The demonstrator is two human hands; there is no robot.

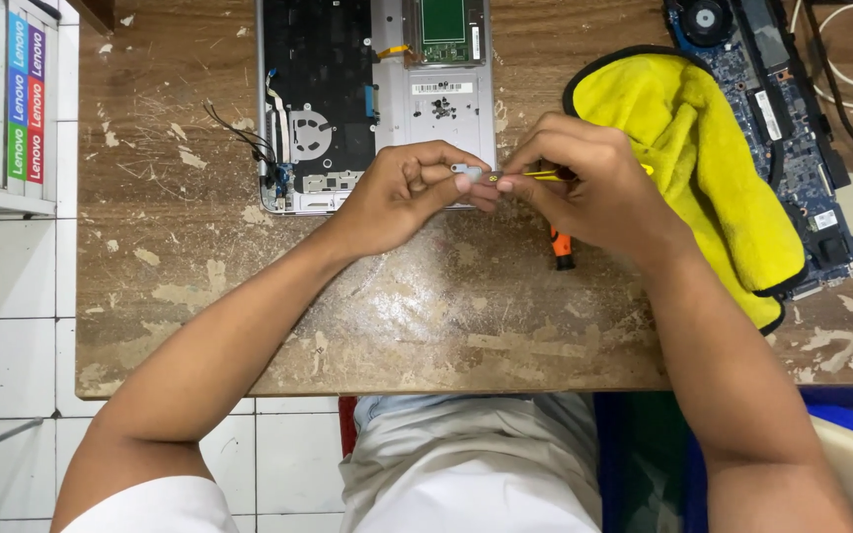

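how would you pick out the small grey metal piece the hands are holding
Start at the opened silver laptop base at the wooden table's far edge. Just before it the left hand pinches a small grey metal piece, touched by yellow tweezers; nothing else is held there.

The small grey part (462, 169) pinched in the left hand (402, 192) is too small to identify, and the fingers cover most of it. The yellow tool (535, 176) shows only a short stretch; the right hand (584, 183) hides the rest. Of the orange-handled screwdriver (562, 248) only the butt end shows below that hand. The opened laptop base (348, 99) is cut off by the top edge, as is the blue circuit board (792, 109), whose lower part lies under the yellow cloth (703, 148). The screws (439, 107) on the base are too tiny to count. Both forearms leave the frame at the bottom
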